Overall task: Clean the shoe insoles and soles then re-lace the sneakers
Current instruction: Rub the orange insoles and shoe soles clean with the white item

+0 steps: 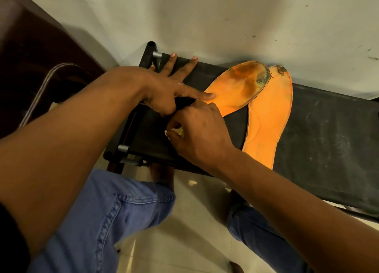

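Insoles lay side by side at the centre right of the frame on a black rack (320, 127): the stained insole (238, 86) toward the upper left, the cleaner insole (268, 116) to its right. The left hand (164, 88) had fingers spread, one fingertip pressing the stained one's heel. The right hand (196, 129) curled round a small pale scrap (probably a wipe). Both looked thin and floppy, best pinned flat at the heel.
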{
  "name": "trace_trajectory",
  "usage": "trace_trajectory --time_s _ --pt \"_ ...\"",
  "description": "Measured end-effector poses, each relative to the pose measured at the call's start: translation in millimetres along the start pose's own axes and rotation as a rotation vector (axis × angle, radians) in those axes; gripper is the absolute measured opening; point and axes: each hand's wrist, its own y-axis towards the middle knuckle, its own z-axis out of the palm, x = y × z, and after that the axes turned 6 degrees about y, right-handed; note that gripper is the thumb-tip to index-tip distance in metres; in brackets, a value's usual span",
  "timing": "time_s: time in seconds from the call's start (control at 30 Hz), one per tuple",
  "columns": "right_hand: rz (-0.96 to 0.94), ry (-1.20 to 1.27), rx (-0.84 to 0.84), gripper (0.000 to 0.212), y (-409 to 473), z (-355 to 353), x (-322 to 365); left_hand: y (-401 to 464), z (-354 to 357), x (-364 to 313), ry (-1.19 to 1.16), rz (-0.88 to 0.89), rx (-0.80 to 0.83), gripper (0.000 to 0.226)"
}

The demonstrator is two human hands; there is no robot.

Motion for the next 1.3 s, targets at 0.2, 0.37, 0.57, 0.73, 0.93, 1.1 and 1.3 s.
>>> trace_trajectory --time_s 0.2,0.37,0.57,0.73,0.93,1.1,1.3 --pt "-0.014 0.025 0.14 0.016 2.7 -11.9 -4.6 -1.0 -2.1 -0.2 0.0 0.002 0.008 0.114" --pt "0.05 0.039 -0.017 0.018 -3.5 -0.4 -3.3 -1.1 -2.9 -0.9 -0.016 -0.009 0.024 0.116" --pt "-0.035 0.039 0.149 0.017 6.5 -18.0 -11.0 -0.1 -0.4 1.3 0.001 -0.015 0.003 0.117" --pt "-0.072 -0.054 0.332 0.011 5.1 -47.6 -28.1 1.4 -1.3 -0.1 0.043 -0.024 0.011 0.116" --pt "-0.001 0.003 0.32 0.011 6.2 -57.2 -43.4 1.5 -0.3 0.7 0.069 -0.027 0.014 0.114" --pt "-0.072 0.09 0.268 0.008 3.2 -38.1 -23.9 1.3 -1.1 -0.7 0.062 -0.026 0.018 0.116" --pt "-0.093 -0.104 0.191 0.013 4.5 -41.9 -30.9 1.0 -0.9 -1.9 0.074 -0.037 0.02 0.115"
